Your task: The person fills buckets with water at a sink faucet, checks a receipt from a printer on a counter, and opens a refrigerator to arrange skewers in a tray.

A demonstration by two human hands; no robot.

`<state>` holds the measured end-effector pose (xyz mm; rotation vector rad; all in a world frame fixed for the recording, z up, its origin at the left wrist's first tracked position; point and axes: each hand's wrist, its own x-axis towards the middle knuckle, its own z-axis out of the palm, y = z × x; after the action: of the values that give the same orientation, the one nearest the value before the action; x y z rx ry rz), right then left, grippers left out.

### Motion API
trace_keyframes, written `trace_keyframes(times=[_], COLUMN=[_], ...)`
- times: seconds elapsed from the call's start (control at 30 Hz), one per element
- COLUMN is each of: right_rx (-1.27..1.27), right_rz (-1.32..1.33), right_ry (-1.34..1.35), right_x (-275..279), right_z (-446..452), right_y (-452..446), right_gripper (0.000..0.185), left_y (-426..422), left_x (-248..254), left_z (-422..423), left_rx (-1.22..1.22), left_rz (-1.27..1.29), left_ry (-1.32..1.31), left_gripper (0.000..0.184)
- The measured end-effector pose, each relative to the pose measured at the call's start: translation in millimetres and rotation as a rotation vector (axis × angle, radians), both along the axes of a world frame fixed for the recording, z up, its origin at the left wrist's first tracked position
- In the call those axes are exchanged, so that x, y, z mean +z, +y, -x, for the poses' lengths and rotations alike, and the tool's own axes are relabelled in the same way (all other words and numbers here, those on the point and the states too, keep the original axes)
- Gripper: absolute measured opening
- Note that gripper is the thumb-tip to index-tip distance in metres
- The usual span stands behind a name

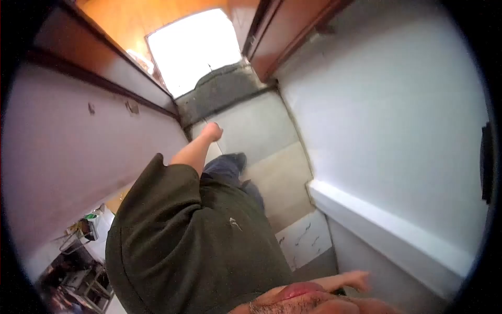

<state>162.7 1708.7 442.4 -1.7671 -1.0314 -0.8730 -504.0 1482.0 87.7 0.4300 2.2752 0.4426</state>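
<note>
My left hand [212, 131] hangs ahead of my body over the pale tiled floor, its fingers curled in and nothing showing out of them. The bare forearm comes out of the dark green sleeve [151, 209] of my top. Low on the right, my right hand [358, 280] reaches out sideways near the wall, a little blurred, with fingers stretched and no object in them. Neither hand touches anything that I can see. Below my top, dark blue trousers [222, 166] and part of a dark shoe [239, 159] show.
A bright doorway [196, 49] opens ahead beyond a dark stone sill [217, 91]. Brown wooden frames [293, 42] flank it. White walls [376, 99] close in on both sides, with a ledge [387, 225] at right. Cluttered items [78, 256] stand behind on the left.
</note>
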Motion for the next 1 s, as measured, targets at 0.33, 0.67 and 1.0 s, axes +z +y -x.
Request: trace_keyframes(times=[0.33, 0.67, 1.0], right_rx=[0.697, 1.897, 2.371], right_rz=[1.489, 1.770, 1.954], right_ry=[1.181, -0.398, -0.374], right_x=[-259.9, -184.9, -153.8], right_z=[419.8, 1062.0, 1493.2], right_y=[188.9, 227.8, 69.5], right_gripper=[0.036, 0.041, 0.032], left_y=[172.8, 99.1, 17.8], left_x=[119.3, 201.8, 79.5], left_z=[284.0, 418.6, 380.1], left_rx=[0.099, 0.645, 1.450], left_rz=[-0.460, -0.194, 0.113], left_ry=[0.194, 0.142, 0.009], left_gripper=[0.034, 0.032, 0.034])
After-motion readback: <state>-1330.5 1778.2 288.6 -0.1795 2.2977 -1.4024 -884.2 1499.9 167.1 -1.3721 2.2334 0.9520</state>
